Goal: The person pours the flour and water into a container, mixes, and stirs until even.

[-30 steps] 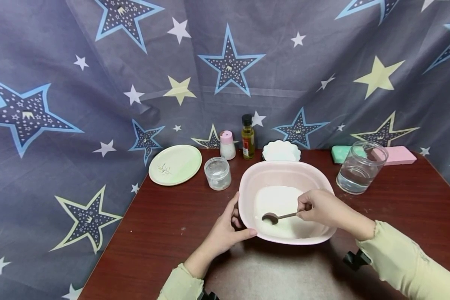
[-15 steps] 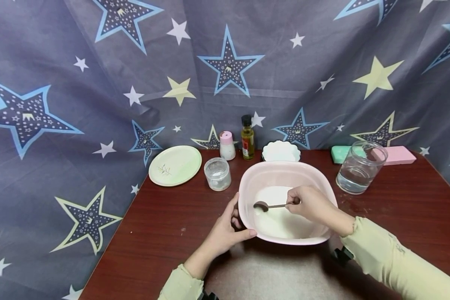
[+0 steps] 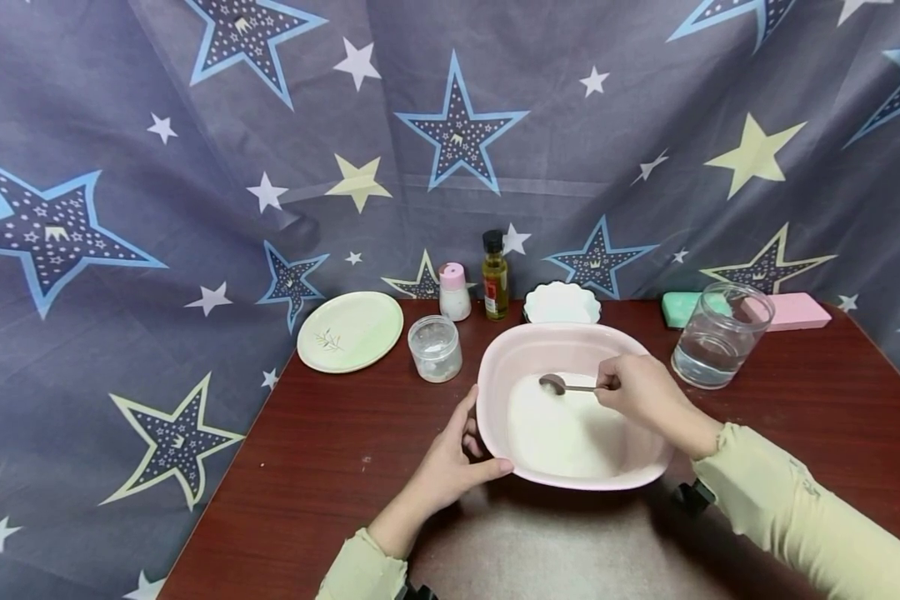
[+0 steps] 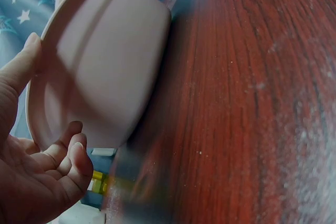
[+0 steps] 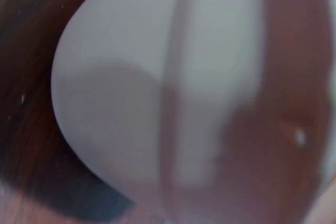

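Note:
A pale pink basin [image 3: 499,454] with white, floury-looking contents [image 3: 555,433] stands in the middle of the table. My left hand [image 3: 442,467] holds its left end, thumb over the rim and fingers at the outer wall; the left wrist view shows those fingers [image 4: 73,153] curled beneath the rim. Above the contents, my right hand [image 3: 641,396] pinches the handle of a small dark spoon [image 3: 552,384], its bowl pointing left. Whether the spoon touches the contents is hard to tell. The basin's outer wall [image 5: 121,108] fills the blurred right wrist view.
Behind the basin are a scalloped white dish [image 3: 562,302], an oil bottle [image 3: 497,279] and a pink-capped shaker [image 3: 454,293]. A clear jar [image 3: 435,350] and an oval plate [image 3: 350,332] stand left. To the right are a glass of water [image 3: 708,354], a green block [image 3: 678,308] and a pink block [image 3: 802,311].
My right hand moved the spoon left and toward the far side of the basin, then back right and slightly farther. My left hand and the basin have stayed in place.

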`<state>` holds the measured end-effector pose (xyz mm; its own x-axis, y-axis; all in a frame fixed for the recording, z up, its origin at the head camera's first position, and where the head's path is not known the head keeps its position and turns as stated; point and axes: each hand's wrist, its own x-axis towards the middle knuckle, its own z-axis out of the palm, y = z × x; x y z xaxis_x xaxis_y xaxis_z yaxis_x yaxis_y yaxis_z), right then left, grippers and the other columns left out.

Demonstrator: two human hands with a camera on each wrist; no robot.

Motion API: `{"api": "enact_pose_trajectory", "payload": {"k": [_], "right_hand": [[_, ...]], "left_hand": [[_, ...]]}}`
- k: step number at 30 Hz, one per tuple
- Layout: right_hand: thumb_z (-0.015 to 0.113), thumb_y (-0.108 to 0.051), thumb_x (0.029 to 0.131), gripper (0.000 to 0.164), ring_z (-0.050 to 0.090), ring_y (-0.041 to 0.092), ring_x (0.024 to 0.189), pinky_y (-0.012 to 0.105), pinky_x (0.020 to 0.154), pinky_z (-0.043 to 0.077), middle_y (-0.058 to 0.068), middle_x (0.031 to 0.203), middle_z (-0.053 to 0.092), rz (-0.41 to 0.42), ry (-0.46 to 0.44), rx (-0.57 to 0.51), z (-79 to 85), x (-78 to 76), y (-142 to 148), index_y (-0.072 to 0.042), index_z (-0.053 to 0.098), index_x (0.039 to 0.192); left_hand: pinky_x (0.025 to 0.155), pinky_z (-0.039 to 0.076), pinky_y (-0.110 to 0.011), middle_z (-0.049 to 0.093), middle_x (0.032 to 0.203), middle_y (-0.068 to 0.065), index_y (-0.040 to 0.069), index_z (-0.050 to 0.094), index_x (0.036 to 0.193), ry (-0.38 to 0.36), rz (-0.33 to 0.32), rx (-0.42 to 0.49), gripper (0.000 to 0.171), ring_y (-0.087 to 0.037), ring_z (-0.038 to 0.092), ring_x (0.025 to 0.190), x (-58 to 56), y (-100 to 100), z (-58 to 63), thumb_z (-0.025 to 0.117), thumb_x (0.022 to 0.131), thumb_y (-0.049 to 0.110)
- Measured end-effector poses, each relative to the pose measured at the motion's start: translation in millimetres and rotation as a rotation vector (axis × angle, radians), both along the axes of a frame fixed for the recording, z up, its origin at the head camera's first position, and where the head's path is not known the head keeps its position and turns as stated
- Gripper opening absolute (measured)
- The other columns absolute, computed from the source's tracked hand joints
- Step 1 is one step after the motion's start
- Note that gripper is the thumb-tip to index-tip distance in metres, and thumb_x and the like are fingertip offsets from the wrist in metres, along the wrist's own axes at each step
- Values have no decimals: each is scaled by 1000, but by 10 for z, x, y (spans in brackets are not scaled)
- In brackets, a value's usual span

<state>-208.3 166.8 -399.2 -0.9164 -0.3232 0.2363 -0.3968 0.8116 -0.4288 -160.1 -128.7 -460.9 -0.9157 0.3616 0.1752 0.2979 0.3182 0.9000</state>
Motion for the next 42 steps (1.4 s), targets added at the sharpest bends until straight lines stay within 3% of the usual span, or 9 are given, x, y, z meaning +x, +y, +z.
{"api": "enact_pose_trajectory", "payload": {"k": [8, 14, 16, 23, 26, 28, 35, 42], "right_hand": [[66, -2, 71, 22, 44, 13, 56, 32, 56, 37, -8, 58, 49, -30, -20, 51, 93, 41, 208, -19, 57, 59], [68, -5, 74, 22, 43, 13, 55, 30, 53, 34, -8, 56, 47, -24, -115, 112, 191, 102, 363, -19, 58, 60], [70, -7, 75, 23, 45, 12, 51, 30, 53, 36, -8, 54, 48, -20, -143, 128, 224, 131, 409, -19, 58, 60], [70, -5, 72, 23, 47, 9, 48, 28, 50, 38, -9, 55, 49, 41, -190, 147, 318, 211, 506, -20, 58, 60], [69, -4, 70, 23, 47, 8, 45, 27, 48, 38, -9, 52, 48, 65, -230, 153, 355, 242, 530, -21, 58, 59], [69, -3, 70, 24, 47, 8, 42, 26, 47, 38, -9, 50, 47, 78, -266, 154, 377, 259, 540, -20, 57, 59], [71, 0, 70, 24, 46, 7, 39, 25, 40, 39, -9, 48, 47, 175, -415, 73, 418, 274, 550, -17, 58, 59], [74, -2, 72, 25, 44, 0, 47, 19, 45, 34, -17, 51, 48, 384, -432, -13, 329, 236, 540, -18, 59, 60]], "left_hand": [[67, 45, -29, 59, 91, -3, 12, 19, 156, -5, 0, -4, 104, -27, 55, 77, -7, 0, -17, 86, 76, 18], [68, 46, -35, 59, 93, -4, 8, 20, 155, -13, 9, -8, 103, -30, 55, 78, 0, 6, -3, 85, 76, 12], [68, 46, -37, 59, 93, -6, 5, 19, 155, -15, 8, -14, 102, -35, 55, 79, 17, 16, 38, 84, 76, 9], [68, 46, -36, 59, 92, -11, -7, 18, 152, -32, -15, 3, 98, -42, 54, 79, 144, 46, 354, 81, 77, 3], [69, 46, -35, 59, 93, -12, -7, 19, 152, -34, -12, 2, 97, -43, 54, 80, 158, 47, 378, 81, 77, 4], [69, 46, -36, 59, 93, -12, -7, 19, 151, -28, -13, 7, 98, -42, 53, 80, 155, 49, 370, 81, 77, 4], [69, 47, -34, 59, 95, -4, 9, 20, 155, -5, 8, -2, 103, -28, 56, 77, -6, 7, -15, 85, 76, 15], [68, 48, -32, 58, 91, -1, 10, 19, 156, -2, -2, 3, 104, -24, 55, 76, -4, 2, -17, 85, 76, 18]]}}
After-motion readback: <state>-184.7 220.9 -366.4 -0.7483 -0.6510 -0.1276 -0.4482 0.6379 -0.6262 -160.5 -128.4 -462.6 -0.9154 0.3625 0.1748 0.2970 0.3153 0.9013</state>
